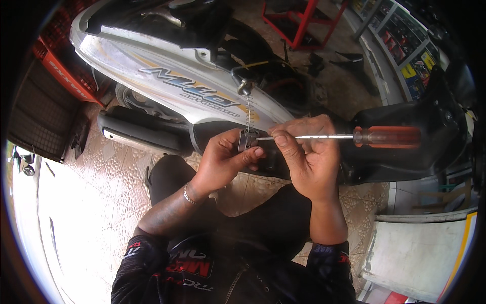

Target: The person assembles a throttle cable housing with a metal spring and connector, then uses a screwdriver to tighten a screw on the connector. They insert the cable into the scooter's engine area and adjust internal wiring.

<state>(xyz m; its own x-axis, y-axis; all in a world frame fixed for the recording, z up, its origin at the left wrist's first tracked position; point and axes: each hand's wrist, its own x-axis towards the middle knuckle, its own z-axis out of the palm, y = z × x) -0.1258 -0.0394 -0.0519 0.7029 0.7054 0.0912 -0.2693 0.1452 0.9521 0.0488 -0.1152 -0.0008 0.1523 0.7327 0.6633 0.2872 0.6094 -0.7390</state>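
Between the fingers and thumb of my left hand (223, 157) is a small metal latch piece (247, 140), with a thin coiled cable (250, 109) running up from it to a fitting (245, 87) on the scooter. My right hand (311, 152) pinches the shaft of a screwdriver (387, 137) that has a clear reddish handle pointing right. The screwdriver's tip meets or almost meets the latch piece's right side; contact is too fine to tell. Behind both hands is the scooter's white side panel (167, 83), with parts of its body taken off.
A black scooter part (379, 137) lies under the screwdriver and to its right. A red metal stand (298, 30) and dark loose parts (349, 62) are on the floor beyond. Shelves with goods (405, 55) line the far right. A white bench (415, 258) is at lower right.
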